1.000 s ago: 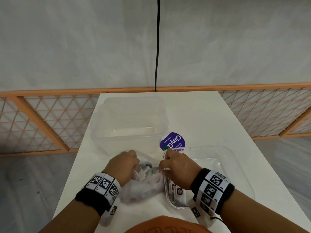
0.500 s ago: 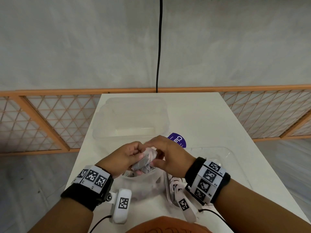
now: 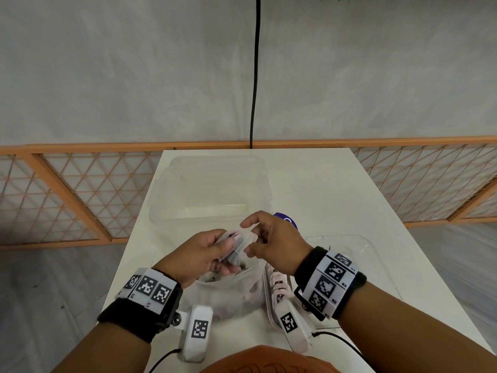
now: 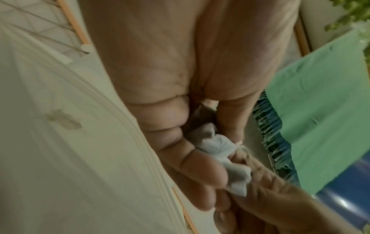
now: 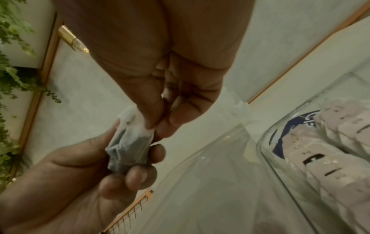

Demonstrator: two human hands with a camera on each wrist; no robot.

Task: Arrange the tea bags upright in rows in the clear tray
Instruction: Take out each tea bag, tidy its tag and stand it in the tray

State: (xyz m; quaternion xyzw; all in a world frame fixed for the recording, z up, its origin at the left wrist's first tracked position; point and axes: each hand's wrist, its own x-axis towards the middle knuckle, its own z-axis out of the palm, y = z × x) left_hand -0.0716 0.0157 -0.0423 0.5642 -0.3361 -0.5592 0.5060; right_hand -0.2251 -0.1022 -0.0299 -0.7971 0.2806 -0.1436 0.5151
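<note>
Both hands are raised over the table's near end with a small bunch of white tea bags (image 3: 236,247) between them. My left hand (image 3: 207,254) grips the bunch (image 5: 130,150) in curled fingers. My right hand (image 3: 271,243) pinches the top edge of one bag (image 5: 140,121) between thumb and forefinger. A clear plastic bag (image 3: 236,294) with more tea bags lies below the hands. To the right lies the clear tray (image 3: 376,254), with a row of tea bags (image 3: 277,289) standing along its left wall, also seen in the right wrist view (image 5: 330,155).
A deep clear tub (image 3: 215,189) stands at the back left of the white table (image 3: 322,184). A purple round label (image 3: 287,220) shows behind my right hand. An orange lattice fence runs behind the table; a black cable hangs down the wall.
Both hands rose from the plastic bag on the table, bringing up a bunch of tea bags. The right hand shifted from the tray's edge to pinch a bag held by the left.
</note>
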